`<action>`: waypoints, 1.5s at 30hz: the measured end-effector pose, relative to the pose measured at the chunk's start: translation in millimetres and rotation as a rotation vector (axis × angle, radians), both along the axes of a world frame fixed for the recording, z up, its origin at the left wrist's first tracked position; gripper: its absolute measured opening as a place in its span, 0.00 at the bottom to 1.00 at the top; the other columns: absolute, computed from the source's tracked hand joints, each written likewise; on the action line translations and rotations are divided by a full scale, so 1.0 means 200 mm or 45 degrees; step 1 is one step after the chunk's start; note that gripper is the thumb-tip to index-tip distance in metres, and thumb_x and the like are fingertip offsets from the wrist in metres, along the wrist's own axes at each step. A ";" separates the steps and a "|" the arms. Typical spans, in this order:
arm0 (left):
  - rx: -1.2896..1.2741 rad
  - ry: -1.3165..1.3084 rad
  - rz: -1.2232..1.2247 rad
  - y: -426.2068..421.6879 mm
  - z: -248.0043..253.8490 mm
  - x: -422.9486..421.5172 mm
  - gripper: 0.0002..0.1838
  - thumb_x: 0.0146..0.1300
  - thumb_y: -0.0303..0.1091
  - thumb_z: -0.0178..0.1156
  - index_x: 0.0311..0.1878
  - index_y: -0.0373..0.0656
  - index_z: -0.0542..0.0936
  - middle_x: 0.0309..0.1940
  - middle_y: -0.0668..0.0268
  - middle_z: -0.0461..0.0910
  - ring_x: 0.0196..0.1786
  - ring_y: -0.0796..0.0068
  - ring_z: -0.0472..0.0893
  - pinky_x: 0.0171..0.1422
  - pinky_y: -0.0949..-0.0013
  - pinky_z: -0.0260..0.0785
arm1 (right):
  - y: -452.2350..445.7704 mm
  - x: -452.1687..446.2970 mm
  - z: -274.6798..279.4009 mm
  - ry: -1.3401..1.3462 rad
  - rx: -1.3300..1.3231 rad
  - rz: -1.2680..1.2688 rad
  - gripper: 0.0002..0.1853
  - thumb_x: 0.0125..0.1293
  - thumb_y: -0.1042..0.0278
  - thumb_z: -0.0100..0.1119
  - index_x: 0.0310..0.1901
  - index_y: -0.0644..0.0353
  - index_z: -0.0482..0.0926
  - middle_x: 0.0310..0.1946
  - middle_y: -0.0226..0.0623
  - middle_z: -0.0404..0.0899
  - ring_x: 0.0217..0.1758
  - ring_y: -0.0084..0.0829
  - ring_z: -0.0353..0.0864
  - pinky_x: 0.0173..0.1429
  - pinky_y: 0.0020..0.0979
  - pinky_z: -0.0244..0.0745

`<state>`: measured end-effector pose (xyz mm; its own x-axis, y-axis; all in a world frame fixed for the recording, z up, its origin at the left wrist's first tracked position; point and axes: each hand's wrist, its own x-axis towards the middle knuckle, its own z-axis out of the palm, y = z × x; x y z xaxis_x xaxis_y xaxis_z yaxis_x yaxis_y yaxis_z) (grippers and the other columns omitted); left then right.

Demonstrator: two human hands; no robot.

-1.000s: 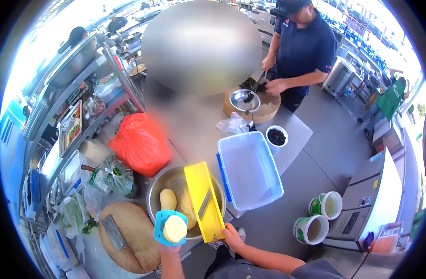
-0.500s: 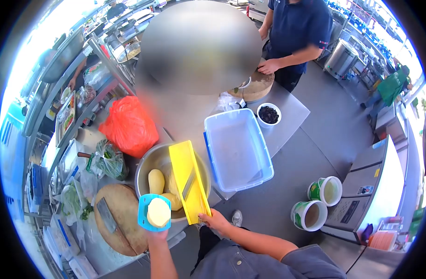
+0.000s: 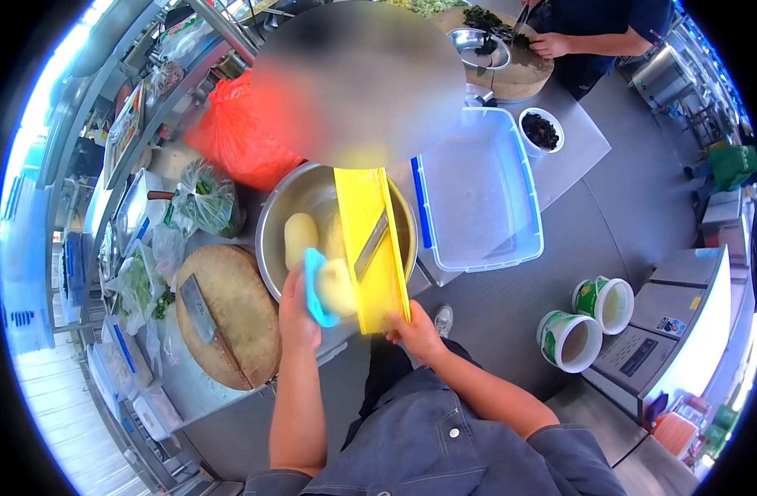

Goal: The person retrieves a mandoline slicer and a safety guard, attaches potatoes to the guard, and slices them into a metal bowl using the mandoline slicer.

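Observation:
My left hand (image 3: 299, 318) is closed round a blue slicer hand guard (image 3: 315, 285). On the guard's face sits a peeled potato (image 3: 337, 285), turned toward the slicer. My right hand (image 3: 418, 333) grips the lower end of a yellow mandoline slicer (image 3: 380, 285), whose slanted metal blade shows midway along. The slicer lies across a steel bowl (image 3: 268, 252); its far end is hidden by a blurred patch. Inside the bowl, a peeled potato (image 3: 300, 234) rests left of the slicer, and another pale piece is partly covered.
A cleaver (image 3: 198, 308) lies on a round chopping board (image 3: 246, 331) at the left. Right of the bowl stands a clear plastic tub (image 3: 482, 198), beside a white pot of dark pieces (image 3: 541, 131). A red bag (image 3: 242, 136) sits behind. Across the table, a co-worker's hand (image 3: 550, 45) works at another board.
My left hand has turned the guard, so the potato now faces the slicer and is close to its edge. The view has shifted; my right hand keeps its grip.

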<state>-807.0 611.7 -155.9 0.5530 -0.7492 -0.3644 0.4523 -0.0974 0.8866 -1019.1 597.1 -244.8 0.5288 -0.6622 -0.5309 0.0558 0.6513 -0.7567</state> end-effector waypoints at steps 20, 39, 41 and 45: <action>0.480 -2.155 -0.501 -0.18 -0.01 -0.46 0.26 0.59 0.44 0.68 0.60 0.45 0.79 0.41 0.54 0.74 0.39 0.56 0.79 0.39 0.54 0.75 | 0.03 0.02 -0.06 -0.115 0.038 -0.052 0.12 0.76 0.66 0.55 0.52 0.64 0.68 0.33 0.34 0.78 0.27 0.22 0.80 0.30 0.25 0.76; 0.552 -2.057 -0.559 -0.15 0.02 -0.44 0.24 0.63 0.41 0.65 0.61 0.43 0.77 0.46 0.52 0.75 0.47 0.47 0.81 0.49 0.50 0.76 | 0.03 0.02 -0.07 -0.141 0.023 -0.030 0.13 0.73 0.68 0.59 0.48 0.64 0.67 0.33 0.36 0.78 0.28 0.23 0.81 0.32 0.28 0.78; 0.587 -2.113 -0.546 -0.17 -0.01 -0.48 0.24 0.62 0.40 0.66 0.60 0.43 0.78 0.45 0.51 0.75 0.46 0.47 0.81 0.47 0.50 0.77 | 0.02 0.01 -0.04 -0.117 -0.018 0.075 0.13 0.72 0.70 0.60 0.48 0.64 0.66 0.33 0.36 0.78 0.29 0.24 0.81 0.33 0.28 0.79; 0.533 -2.286 -0.433 -0.57 -0.08 -0.32 0.21 0.63 0.42 0.65 0.56 0.46 0.80 0.44 0.55 0.76 0.45 0.49 0.82 0.44 0.50 0.77 | 0.02 0.04 -0.05 -0.115 -0.064 -0.015 0.12 0.73 0.70 0.59 0.47 0.65 0.66 0.33 0.36 0.78 0.29 0.23 0.81 0.34 0.28 0.79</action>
